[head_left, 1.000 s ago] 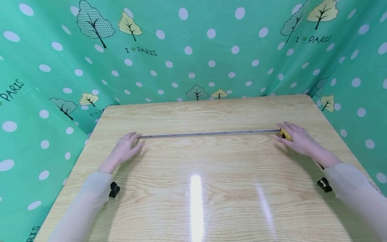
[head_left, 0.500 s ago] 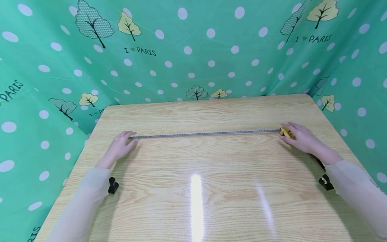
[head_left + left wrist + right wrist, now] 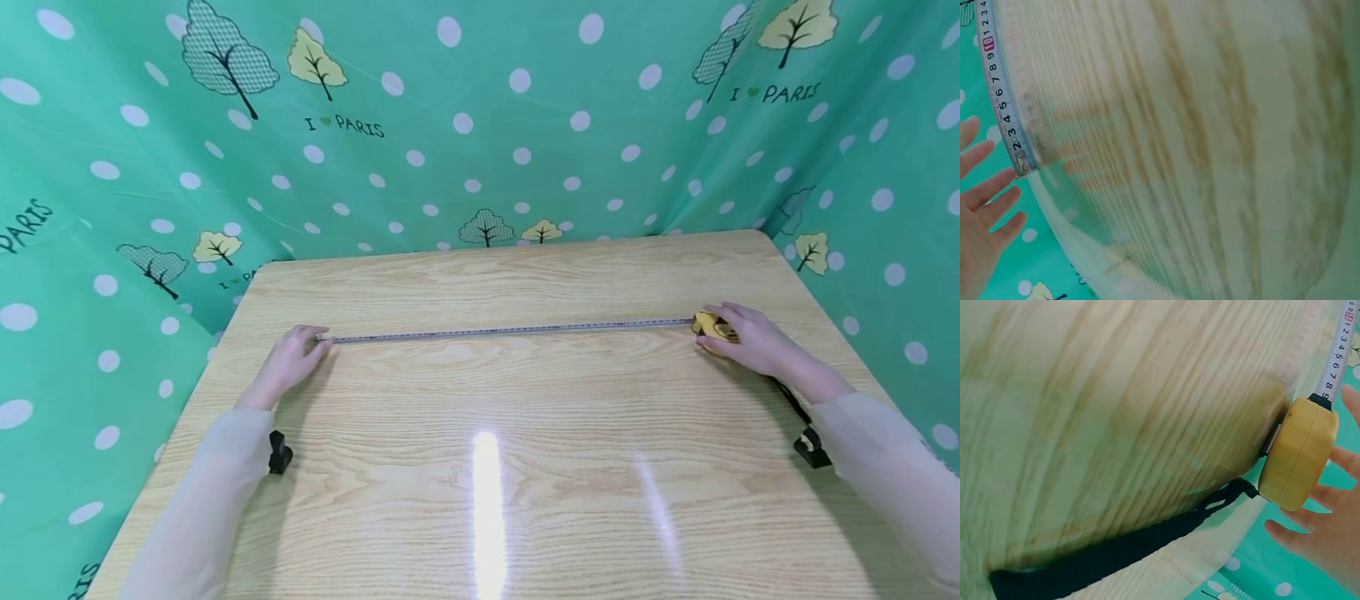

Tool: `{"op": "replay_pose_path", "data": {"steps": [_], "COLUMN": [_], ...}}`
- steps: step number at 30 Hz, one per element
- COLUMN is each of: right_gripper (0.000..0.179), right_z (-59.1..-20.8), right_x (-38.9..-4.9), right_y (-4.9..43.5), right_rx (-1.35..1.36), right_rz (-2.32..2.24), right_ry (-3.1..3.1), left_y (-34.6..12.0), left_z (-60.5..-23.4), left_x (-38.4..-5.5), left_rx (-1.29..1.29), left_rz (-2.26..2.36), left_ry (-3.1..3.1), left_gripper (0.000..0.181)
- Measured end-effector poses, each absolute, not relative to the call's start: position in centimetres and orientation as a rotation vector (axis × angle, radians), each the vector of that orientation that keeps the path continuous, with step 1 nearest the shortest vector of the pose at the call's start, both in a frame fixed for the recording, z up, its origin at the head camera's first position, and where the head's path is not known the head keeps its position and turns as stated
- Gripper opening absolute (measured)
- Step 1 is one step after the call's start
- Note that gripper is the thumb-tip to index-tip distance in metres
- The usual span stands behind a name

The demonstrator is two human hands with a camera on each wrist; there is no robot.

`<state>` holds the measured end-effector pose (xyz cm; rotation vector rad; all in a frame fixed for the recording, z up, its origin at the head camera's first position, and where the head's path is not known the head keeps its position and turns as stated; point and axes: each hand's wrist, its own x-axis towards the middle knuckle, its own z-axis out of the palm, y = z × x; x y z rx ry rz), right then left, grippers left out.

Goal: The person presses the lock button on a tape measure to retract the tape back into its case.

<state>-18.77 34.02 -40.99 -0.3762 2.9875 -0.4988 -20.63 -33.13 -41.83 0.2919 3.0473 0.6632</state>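
Observation:
A tape measure with a yellow case (image 3: 702, 325) lies at the right of the table, its blade (image 3: 487, 331) drawn out leftward in a straight line across the wood. My right hand (image 3: 752, 340) is at the case, fingers on the far side and thumb on the near side; the right wrist view shows the fingers spread behind the case (image 3: 1300, 453), not curled round it. My left hand (image 3: 287, 357) is beside the blade's hooked end (image 3: 1025, 167), fingers straight and spread. One fingertip is close to the hook; contact cannot be told.
A black strap (image 3: 1116, 550) runs from the case under the right forearm. Black mounts (image 3: 281, 452) show by both wrists. The wooden table (image 3: 390, 517) meets a green dotted curtain (image 3: 420, 108) at the back and sides. A bright reflection crosses the table's front.
My left hand has moved left and uncovered more of the blade's end. My right hand has shifted slightly right, showing more of the yellow case. The blade stays extended.

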Motion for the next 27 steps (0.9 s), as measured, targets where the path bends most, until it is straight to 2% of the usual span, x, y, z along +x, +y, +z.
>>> {"op": "replay_pose_path", "data": {"steps": [27], "right_gripper": [0.068], "right_z": [-41.39], "right_x": [-18.77], "right_y": [34.26], "right_rx": [-0.436], "right_rz": [-0.491], "right_ry": [2.948], "left_y": [-32.98], "left_z": [-42.68], "left_x": [-21.59], "left_rx": [0.316], "left_rz": [0.588], "left_ry": [3.071], "left_gripper": [0.025]}}
